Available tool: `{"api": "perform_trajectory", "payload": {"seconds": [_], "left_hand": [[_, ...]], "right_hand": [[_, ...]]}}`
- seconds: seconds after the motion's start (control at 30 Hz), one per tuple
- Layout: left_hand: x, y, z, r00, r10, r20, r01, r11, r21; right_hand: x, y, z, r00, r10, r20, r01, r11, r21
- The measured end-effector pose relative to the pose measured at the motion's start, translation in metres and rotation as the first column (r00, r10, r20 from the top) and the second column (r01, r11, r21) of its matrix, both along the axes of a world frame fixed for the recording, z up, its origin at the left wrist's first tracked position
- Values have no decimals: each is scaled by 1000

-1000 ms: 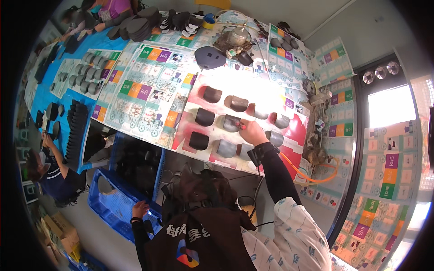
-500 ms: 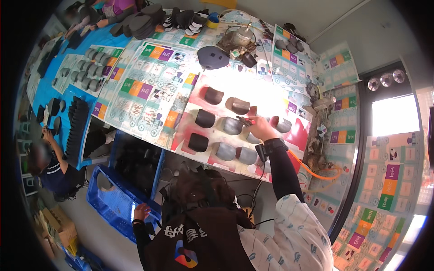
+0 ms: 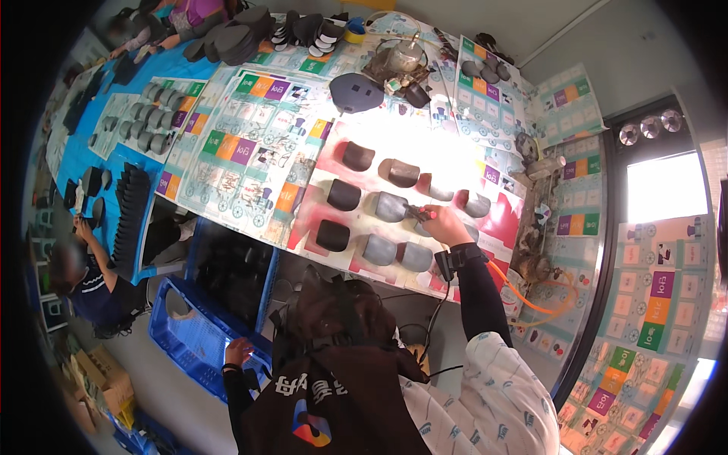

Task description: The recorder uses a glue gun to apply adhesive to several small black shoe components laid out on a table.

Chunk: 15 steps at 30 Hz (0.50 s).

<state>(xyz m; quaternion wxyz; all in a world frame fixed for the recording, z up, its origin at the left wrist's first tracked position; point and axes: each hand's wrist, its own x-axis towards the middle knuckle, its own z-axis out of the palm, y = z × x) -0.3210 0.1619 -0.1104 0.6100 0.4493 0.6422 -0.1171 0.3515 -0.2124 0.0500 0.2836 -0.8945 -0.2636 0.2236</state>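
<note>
My right hand (image 3: 447, 225) is closed around a small dark spray gun (image 3: 418, 214) with red parts, held over the near half of the table. An orange hose (image 3: 523, 292) runs from near that wrist. Beneath and around it lie rows of curved caps: a dark cap (image 3: 344, 195) on the left, a grey cap (image 3: 390, 207) at the gun's tip, another grey cap (image 3: 415, 256) nearer me. They rest on a white sheet (image 3: 362, 271) stained red. Low at my left side, my left hand (image 3: 240, 351) is beside a blue crate (image 3: 193, 334), fingers loosely apart and holding nothing visible.
A dark rounded panel (image 3: 356, 94) and a metal pot-like device (image 3: 405, 57) stand farther back. Stacked dark pads (image 3: 231, 42) lie at the far left. Other people work along the blue-covered table (image 3: 76, 155). A wall and window border the right side.
My right hand and the spray gun have shifted slightly right and toward me, uncovering a cap in the second row from the back. My left hand has barely moved.
</note>
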Motion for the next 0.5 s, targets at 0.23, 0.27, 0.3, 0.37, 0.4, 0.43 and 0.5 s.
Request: {"api": "perform_trajectory", "payload": {"seconds": [0.23, 0.27, 0.3, 0.37, 0.4, 0.43, 0.5], "left_hand": [[3, 2, -5, 1000, -18, 18, 19, 1000, -8], [4, 2, -4, 999, -24, 30, 24, 1000, -11], [1, 0, -4, 999, -19, 31, 19, 1000, -10], [-1, 1, -5, 1000, -17, 5, 17, 1000, -16], [-2, 1, -6, 1000, -21, 5, 21, 1000, -17], [-13, 3, -5, 997, 1, 84, 5, 998, -68], [-20, 3, -1, 987, 22, 160, -2, 993, -121]], "right_hand": [[-11, 8, 4, 999, -6, -49, 7, 1000, 27], [-8, 8, -7, 998, 43, -49, -41, 998, 43], [-6, 10, -15, 994, 98, -45, -95, 993, 64], [-8, 15, -19, 995, 100, -28, -100, 995, 24], [-5, 18, -21, 993, 105, -50, -104, 994, 23], [-4, 27, -21, 990, 119, -78, -116, 993, 33], [4, 43, -10, 995, 101, -24, -100, 994, 36]]}}
